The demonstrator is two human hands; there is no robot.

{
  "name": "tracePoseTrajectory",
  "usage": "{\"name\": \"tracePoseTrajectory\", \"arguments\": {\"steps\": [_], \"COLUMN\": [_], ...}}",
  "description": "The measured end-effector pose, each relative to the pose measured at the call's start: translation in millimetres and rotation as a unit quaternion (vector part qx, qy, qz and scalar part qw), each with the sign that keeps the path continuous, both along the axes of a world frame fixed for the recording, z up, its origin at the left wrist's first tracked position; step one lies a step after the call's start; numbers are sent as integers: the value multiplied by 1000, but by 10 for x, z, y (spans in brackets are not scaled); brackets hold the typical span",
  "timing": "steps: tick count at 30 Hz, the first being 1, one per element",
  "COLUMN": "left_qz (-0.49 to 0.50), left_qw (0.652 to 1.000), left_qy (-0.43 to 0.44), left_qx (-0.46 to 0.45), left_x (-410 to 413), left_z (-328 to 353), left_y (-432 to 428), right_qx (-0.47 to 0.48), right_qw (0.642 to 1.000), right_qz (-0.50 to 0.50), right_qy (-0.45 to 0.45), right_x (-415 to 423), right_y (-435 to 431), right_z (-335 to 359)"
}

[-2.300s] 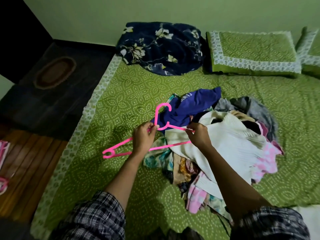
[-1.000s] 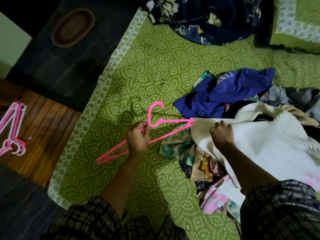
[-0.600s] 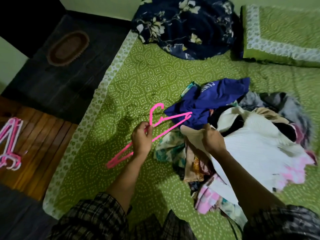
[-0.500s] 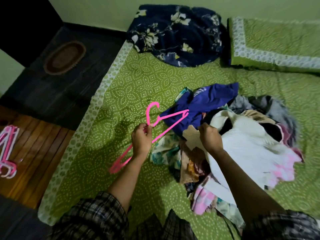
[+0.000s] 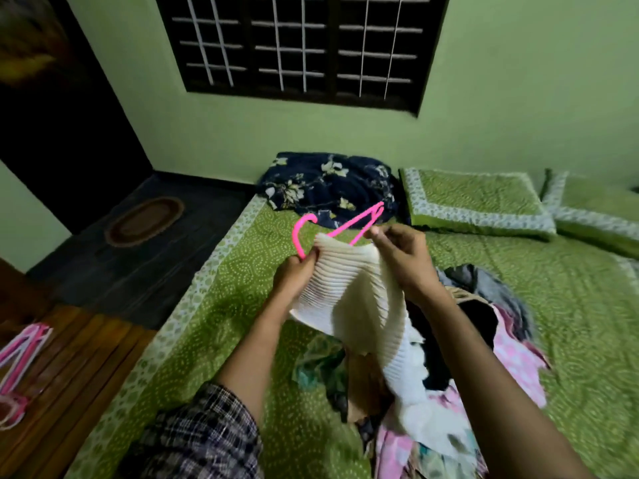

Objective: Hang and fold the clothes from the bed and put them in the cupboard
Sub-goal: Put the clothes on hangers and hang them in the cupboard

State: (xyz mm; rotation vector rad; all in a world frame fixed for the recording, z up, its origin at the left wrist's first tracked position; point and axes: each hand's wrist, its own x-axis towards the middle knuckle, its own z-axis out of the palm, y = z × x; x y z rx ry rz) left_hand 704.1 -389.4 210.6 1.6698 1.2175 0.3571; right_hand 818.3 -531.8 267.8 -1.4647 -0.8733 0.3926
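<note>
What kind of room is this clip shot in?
Most likely a home bedroom: a green-sheeted bed, matching pillows at its head, and a barred window above.

A dark checked sleeve (image 5: pixel 207 433) with pale lines ends near the left elbow. The left hand (image 5: pixel 294 274) and right hand (image 5: pixel 401 257) are bare.

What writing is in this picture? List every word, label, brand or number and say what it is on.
None: no readable text shows on the white ribbed garment, the pink hanger, the clothes pile or the floral blanket.
</note>
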Motion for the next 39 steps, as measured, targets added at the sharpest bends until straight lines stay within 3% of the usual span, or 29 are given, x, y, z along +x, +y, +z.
{"name": "tracePoseTrajectory", "arguments": {"steps": [3, 6, 8, 11, 16, 19, 22, 25, 27, 29, 31, 35, 39], "left_qz": [42, 22, -15, -73, -72, -114, -107, -109, -106, -96, -74, -47, -128], "left_qw": [982, 964, 965, 975, 957, 947, 936, 927, 927, 927, 931, 951, 960], "left_qy": [-162, -237, -247, -203, -251, -267, -310, -331, -326, -324, -310, -170, -145], "left_qx": [-92, -114, -86, 62, 126, 139, 131, 137, 151, 162, 178, 256, 203], "left_x": [-122, -316, -445, -589, -823, -898, -956, -1033, -1088, -1146, -1211, -1286, -1164], "left_z": [332, 649, 788, 827, 1111, 1273, 1437, 1582, 1640, 1670, 1642, 1451, 1392], "left_y": [18, 26, -26, -71, -151, -216, -228, -194, -133, -79, 1, 189, -73], "right_qx": [33, 67, 76, 53, -78, -113, -199, -364, -430, -429, -388, -189, -131], "right_qw": [998, 993, 991, 995, 988, 969, 950, 874, 840, 858, 899, 972, 947], "right_qz": [-43, -95, -104, -71, 106, 217, 234, 283, 289, 242, 166, 112, 219], "right_qy": [14, 36, 47, 51, 80, 13, -58, -154, -163, -145, -120, -85, -196], "right_x": [-149, -318, -456, -691, -975, -1064, -1040, -870, -677, -595, -580, -554, -719], "right_y": [5, -6, -9, -14, -42, -48, -41, -108, -162, -284, -373, -361, -140], "right_z": [182, 264, 296, 309, 254, 299, 285, 106, -217, -369, -293, 94, 556]}}
